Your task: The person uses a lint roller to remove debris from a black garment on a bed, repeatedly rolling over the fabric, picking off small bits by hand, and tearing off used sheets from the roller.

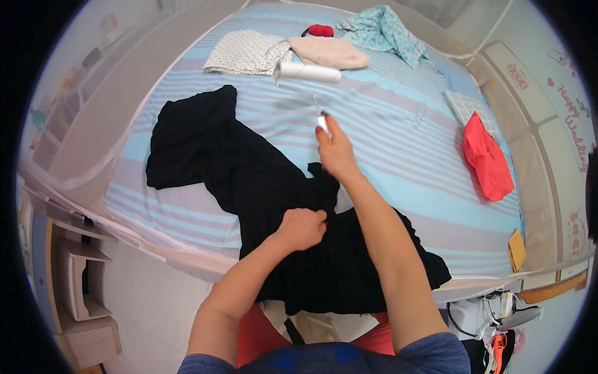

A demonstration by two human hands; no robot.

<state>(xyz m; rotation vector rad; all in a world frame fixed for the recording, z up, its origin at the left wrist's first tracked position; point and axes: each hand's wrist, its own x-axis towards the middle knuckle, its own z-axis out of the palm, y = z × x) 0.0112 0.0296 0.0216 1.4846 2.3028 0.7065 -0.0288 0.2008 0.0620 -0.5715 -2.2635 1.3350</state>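
A black garment lies spread over the near part of the bed, its near end hanging down over the edge toward my lap. My left hand is closed on the fabric near the garment's middle. In my right hand is the white handle of a lint roller, gripped with the fingers wrapped round it. The roller's white cylinder is raised beyond the garment, apart from it, over the striped sheet.
The bed has a blue and grey striped sheet. At its far side lie pillows, a beige cushion, a red item and a floral turquoise cloth. A red bag rests at the right. Netting borders the bed.
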